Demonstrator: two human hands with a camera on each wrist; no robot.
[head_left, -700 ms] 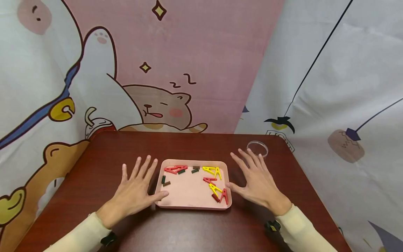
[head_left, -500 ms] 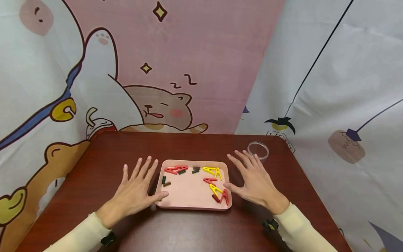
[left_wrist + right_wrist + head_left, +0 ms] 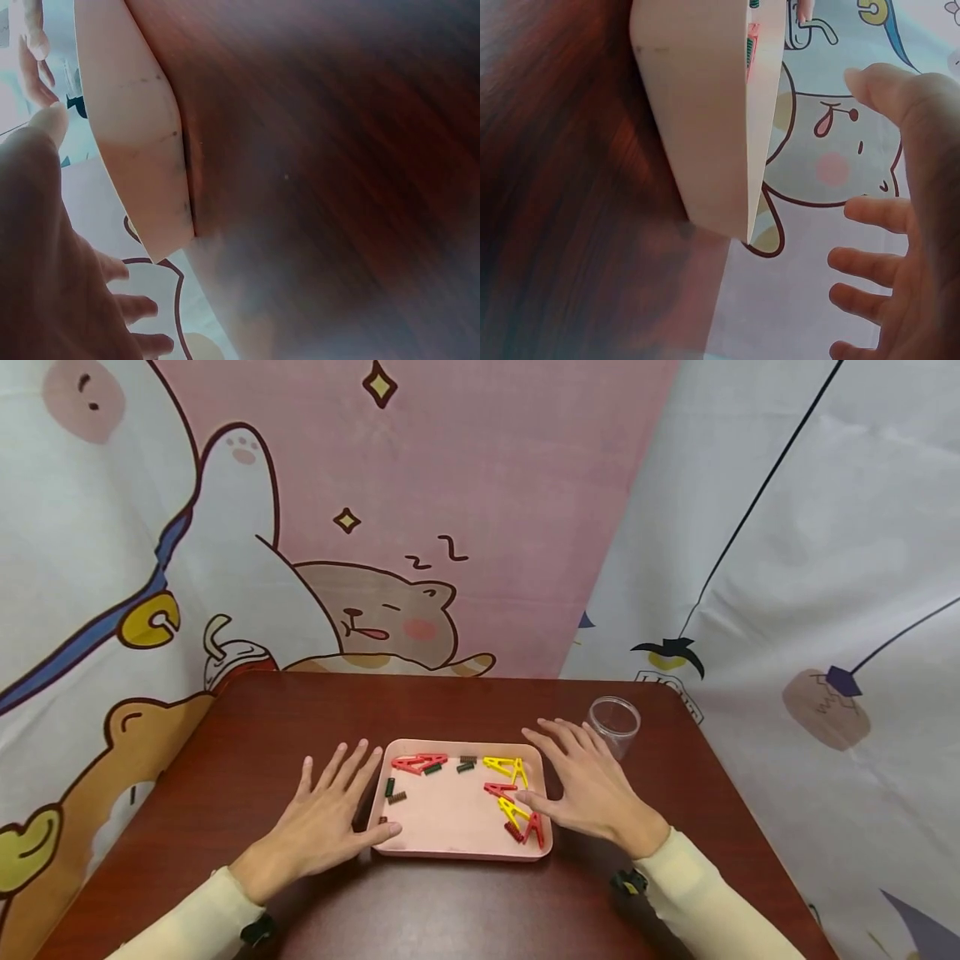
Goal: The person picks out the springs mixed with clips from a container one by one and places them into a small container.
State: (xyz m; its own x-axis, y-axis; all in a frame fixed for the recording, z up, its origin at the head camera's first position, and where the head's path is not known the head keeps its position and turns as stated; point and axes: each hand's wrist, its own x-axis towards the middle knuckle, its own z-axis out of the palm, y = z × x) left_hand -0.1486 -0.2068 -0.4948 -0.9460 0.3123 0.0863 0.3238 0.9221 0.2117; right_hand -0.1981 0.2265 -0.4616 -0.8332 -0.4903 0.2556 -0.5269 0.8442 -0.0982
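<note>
A shallow pink tray (image 3: 450,827) lies on the table. Along its right side are yellow A-shaped plastic clips (image 3: 513,812), red A-shaped clips (image 3: 534,831) and a dark red spring (image 3: 513,832). More red clips (image 3: 408,765), dark green springs (image 3: 465,767) and brown springs (image 3: 397,797) lie along the back and left. My left hand (image 3: 318,818) spreads its fingers at the tray's left edge, thumb over the rim. My right hand (image 3: 592,789) is above the right edge, its thumb near a red clip. Both hands hold nothing; the wrist views show the tray's outer wall (image 3: 139,142).
Behind my right fingers stands a clear round jar (image 3: 617,722), partly hidden by them. The dark red-brown wooden table (image 3: 450,910) reaches back to a printed cartoon cloth (image 3: 487,485), which also runs along both sides.
My right hand has moved left, over the tray's right rim, uncovering more of the jar. The left hand has shifted slightly right, and a small brown spring now shows near its thumb.
</note>
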